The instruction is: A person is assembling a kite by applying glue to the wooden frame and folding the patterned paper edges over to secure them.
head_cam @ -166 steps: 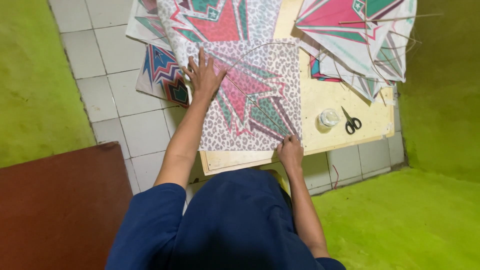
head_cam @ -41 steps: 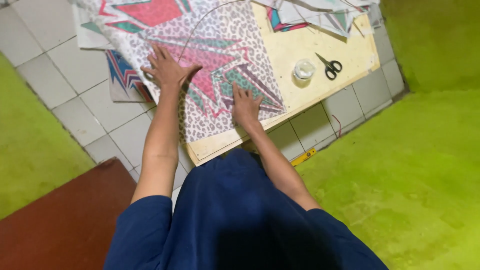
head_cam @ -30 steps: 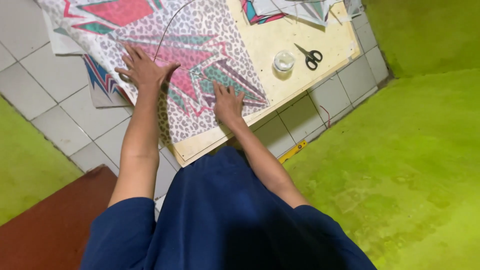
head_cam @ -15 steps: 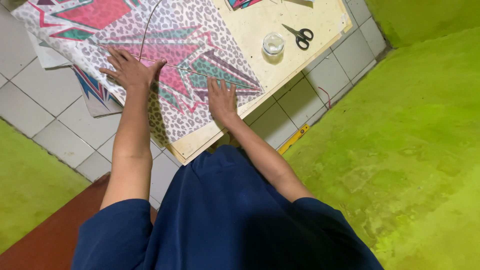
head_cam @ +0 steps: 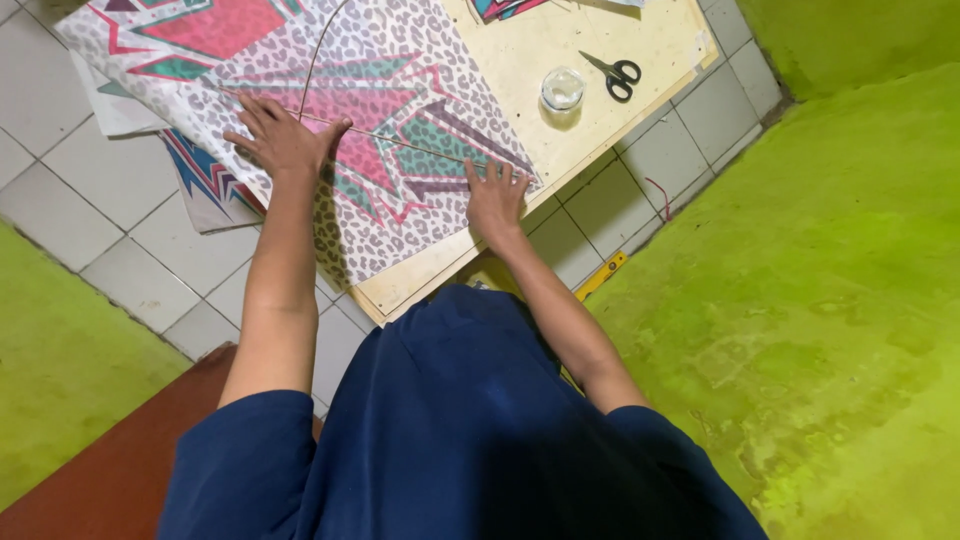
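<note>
A sheet of leopard-print paper (head_cam: pixel 400 60) with pink and teal jagged shapes lies across a pale wooden board (head_cam: pixel 530 40) on the tiled floor. My left hand (head_cam: pixel 285 140) presses flat on the sheet near its left side, fingers spread. My right hand (head_cam: pixel 495 195) presses flat on the sheet's near right corner. A thin straight stick (head_cam: pixel 400 140) lies on the paper between the two hands, and a curved thin stick (head_cam: pixel 315 60) runs up from near my left hand.
Black-handled scissors (head_cam: pixel 612 75) and a small clear round jar (head_cam: pixel 562 88) sit on the board at the right. More patterned sheets (head_cam: pixel 205 180) lie under the top one at the left. A yellow ruler (head_cam: pixel 600 275) pokes out near my knee. Green carpet (head_cam: pixel 830 250) borders the white tiles (head_cam: pixel 110 220).
The view has swung, so the board and paper now sit higher and tilted. My right hand has slid up onto the sheet near the straight stick; my left hand stays pressed flat.
</note>
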